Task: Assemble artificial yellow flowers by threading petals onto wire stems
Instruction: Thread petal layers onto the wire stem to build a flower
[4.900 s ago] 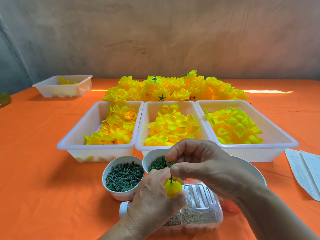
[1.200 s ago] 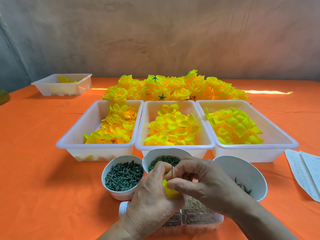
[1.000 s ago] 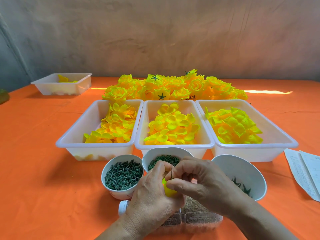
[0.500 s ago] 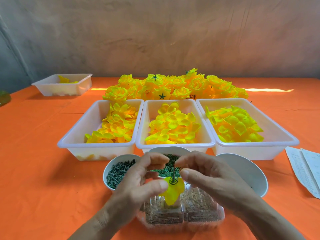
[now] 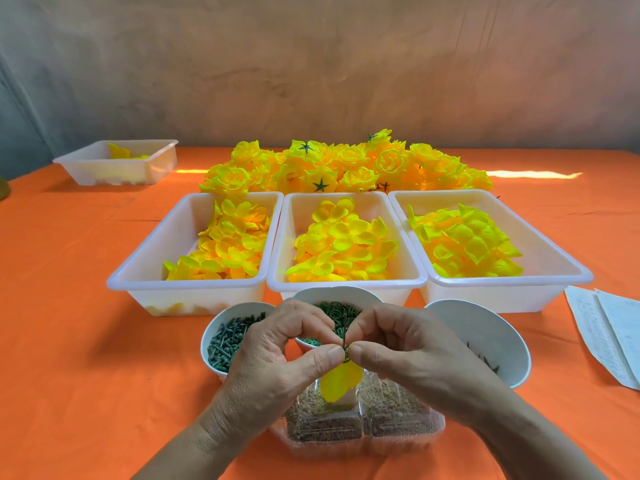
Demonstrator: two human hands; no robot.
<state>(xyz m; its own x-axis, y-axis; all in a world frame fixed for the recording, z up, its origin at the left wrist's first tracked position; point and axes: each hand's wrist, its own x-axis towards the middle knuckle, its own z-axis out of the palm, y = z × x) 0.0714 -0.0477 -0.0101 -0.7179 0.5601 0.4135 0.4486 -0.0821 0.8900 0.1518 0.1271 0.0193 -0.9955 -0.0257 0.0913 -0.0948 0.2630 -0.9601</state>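
Hands [image 5: 273, 358] [image 5: 405, 355] pinch one stem [image 5: 345, 336], seemingly one petal [image 5: 341, 380]

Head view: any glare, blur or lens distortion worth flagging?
Head view: sunlit strip on the table is blown out; head view: right bin skews outward from wide-angle stretch; head view: left hand, right hand and yellow petal are sharp, wire stem barely resolves.

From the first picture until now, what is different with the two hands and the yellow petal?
The left hand no longer cups the yellow petal. It moved up and now pinches the wire opposite the right hand, fingertip to fingertip. The petal hangs free below them, over the clear box. The three trays, the bowls and the flower pile stayed in place.
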